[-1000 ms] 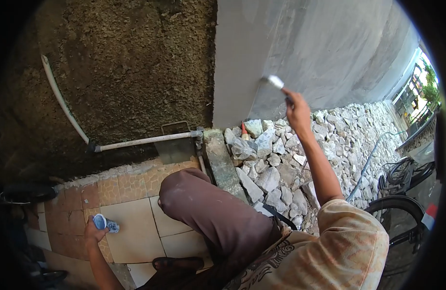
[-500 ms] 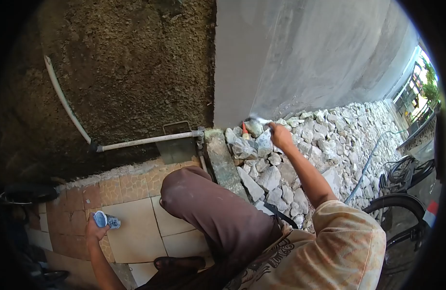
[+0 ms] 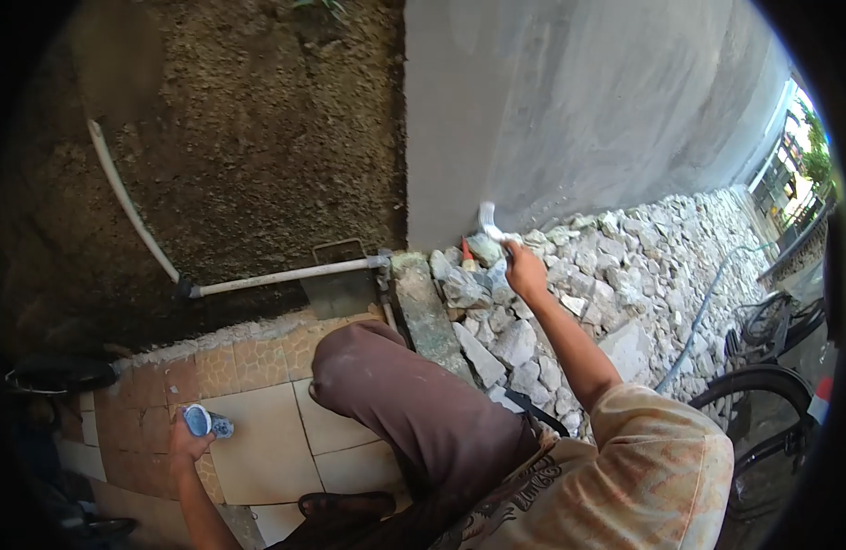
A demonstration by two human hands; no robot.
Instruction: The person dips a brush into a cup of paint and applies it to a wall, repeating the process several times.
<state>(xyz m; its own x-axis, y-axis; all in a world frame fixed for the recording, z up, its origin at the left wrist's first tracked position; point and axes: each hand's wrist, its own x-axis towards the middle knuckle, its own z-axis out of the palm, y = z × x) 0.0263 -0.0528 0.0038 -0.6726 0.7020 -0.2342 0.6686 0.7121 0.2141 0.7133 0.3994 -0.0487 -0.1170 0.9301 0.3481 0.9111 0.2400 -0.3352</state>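
Observation:
My right hand (image 3: pixel 525 269) grips a paintbrush (image 3: pixel 490 222) whose white bristles touch the foot of the smooth grey wall (image 3: pixel 588 110), just above the rock pile. My left hand (image 3: pixel 188 442) rests low on the tiled floor (image 3: pixel 258 449) and holds a small blue-and-white cup (image 3: pixel 203 422). My bent knee in brown trousers (image 3: pixel 395 403) lies between the two hands.
Rough dark plaster wall (image 3: pixel 239 137) at left carries a white pipe (image 3: pixel 285 275) and a diagonal tube (image 3: pixel 129 202). Grey rubble (image 3: pixel 606 266) runs along the wall's foot. A trowel (image 3: pixel 336 284) leans by the corner. A bicycle wheel (image 3: pixel 762 394) and a hose (image 3: pixel 698 312) are at right.
My right hand has swept the brush down the grey wall from about mid-height to its foot by the rocks. My left hand with the cup stayed in place.

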